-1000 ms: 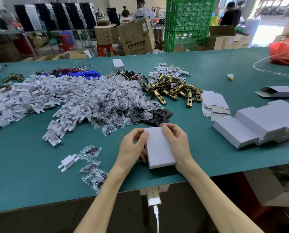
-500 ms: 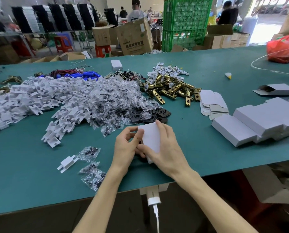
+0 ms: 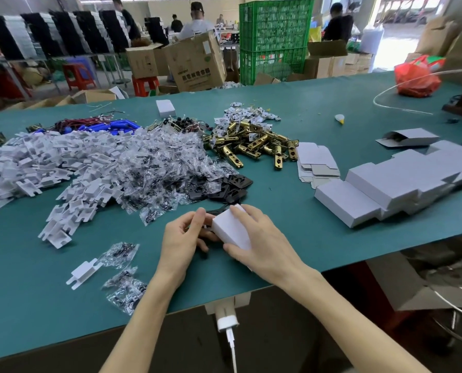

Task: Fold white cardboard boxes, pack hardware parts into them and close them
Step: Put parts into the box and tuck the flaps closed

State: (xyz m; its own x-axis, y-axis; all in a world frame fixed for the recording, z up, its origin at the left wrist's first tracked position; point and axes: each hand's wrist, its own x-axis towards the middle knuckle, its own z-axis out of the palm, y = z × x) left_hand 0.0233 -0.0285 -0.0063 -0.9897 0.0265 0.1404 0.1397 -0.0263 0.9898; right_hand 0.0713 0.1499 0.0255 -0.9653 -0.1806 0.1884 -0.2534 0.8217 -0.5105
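**Box**: white cardboard, at lower centre of the frame, near the front edge of the surface. It is tilted, with one broad face turned up and to the left. Its long axis appears to run from the frame's centre down toward lower right, under the right hand, which covers most of it.

**Right hand:** lies over the box from the right. Its grip is closed on the box, index finger over the far edge and thumb along the near edge.

**Left hand**: meets the box's left side, which faces it. The fingers are curled there, but it cannot be told whether this grip pinches a flap.

**Judgement:** closing is the step in hand. The coming move turns on the left side, where the left hand is nearer, while the right steadies.

**Surroundings:** black plates lie just beyond the box. Finished boxes lie well apart at right, with flat blanks to their left.
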